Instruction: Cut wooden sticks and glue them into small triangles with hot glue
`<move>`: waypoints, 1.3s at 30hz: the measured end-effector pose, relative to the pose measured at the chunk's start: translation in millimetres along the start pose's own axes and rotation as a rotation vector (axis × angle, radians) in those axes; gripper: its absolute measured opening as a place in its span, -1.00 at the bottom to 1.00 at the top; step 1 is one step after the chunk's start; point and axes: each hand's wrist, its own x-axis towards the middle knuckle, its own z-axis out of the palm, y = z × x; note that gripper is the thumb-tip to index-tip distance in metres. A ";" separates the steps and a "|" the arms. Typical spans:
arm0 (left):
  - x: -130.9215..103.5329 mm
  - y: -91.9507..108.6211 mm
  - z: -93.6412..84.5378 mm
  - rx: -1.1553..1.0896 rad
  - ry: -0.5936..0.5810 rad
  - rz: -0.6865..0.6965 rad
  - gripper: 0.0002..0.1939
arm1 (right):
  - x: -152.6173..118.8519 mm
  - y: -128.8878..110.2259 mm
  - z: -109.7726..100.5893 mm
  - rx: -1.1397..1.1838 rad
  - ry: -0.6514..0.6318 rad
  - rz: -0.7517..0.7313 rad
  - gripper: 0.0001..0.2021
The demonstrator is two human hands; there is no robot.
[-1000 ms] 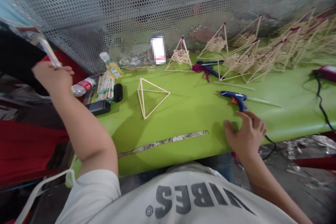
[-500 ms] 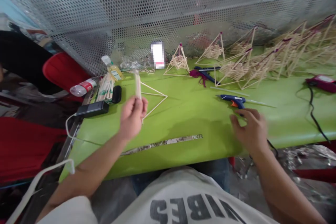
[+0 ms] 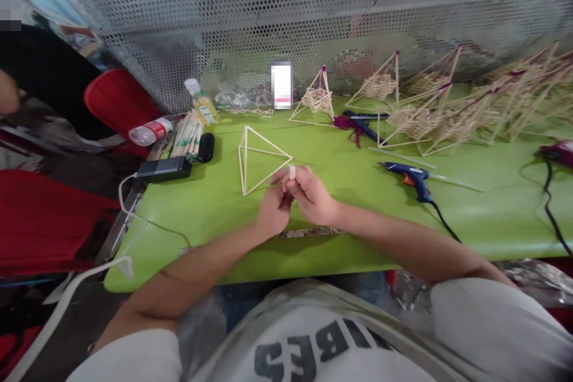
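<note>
In front of my body my two hands meet over the table. My left hand (image 3: 273, 212) is closed at the lower part of a small bundle of wooden sticks (image 3: 292, 173). My right hand (image 3: 317, 198) wraps around the same bundle from the right, so only its pale upper ends show. Just beyond my fingers lies a pyramid-shaped stick frame (image 3: 245, 161), its right corner close to my hands. A patterned strip (image 3: 308, 232) lies partly hidden under my wrists. To the right rests a blue glue gun (image 3: 409, 173), touched by neither hand.
Finished stick pyramids (image 3: 421, 119) crowd the back right of the green table (image 3: 358, 250). Scissors (image 3: 364, 125) with purple yarn lie before them. At left are a bottle of yellow liquid (image 3: 206, 110), packed sticks (image 3: 187, 136), a plastic bottle (image 3: 150, 131) and a black power bank (image 3: 163, 169).
My right hand has moved left, away from beside the glue gun, and joined my left hand at the sticks. My left hand has brought the bundle right and closer to my body.
</note>
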 end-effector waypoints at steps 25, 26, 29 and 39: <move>-15.0 24.3 -2.4 0.132 -0.312 -0.331 -0.53 | 23.1 25.8 -102.5 0.322 0.865 -0.009 -0.63; -15.3 27.0 -1.8 0.128 -0.317 -0.328 -0.53 | 22.3 26.0 -108.2 0.341 0.857 -0.015 -0.60; -13.8 34.7 -1.3 0.109 -0.309 -0.328 -0.56 | 11.7 23.4 -106.1 0.403 0.596 0.123 -0.53; -3.3 95.0 -22.1 0.371 -0.376 -0.298 -0.53 | 7.1 21.1 -127.0 0.290 0.824 0.106 -0.61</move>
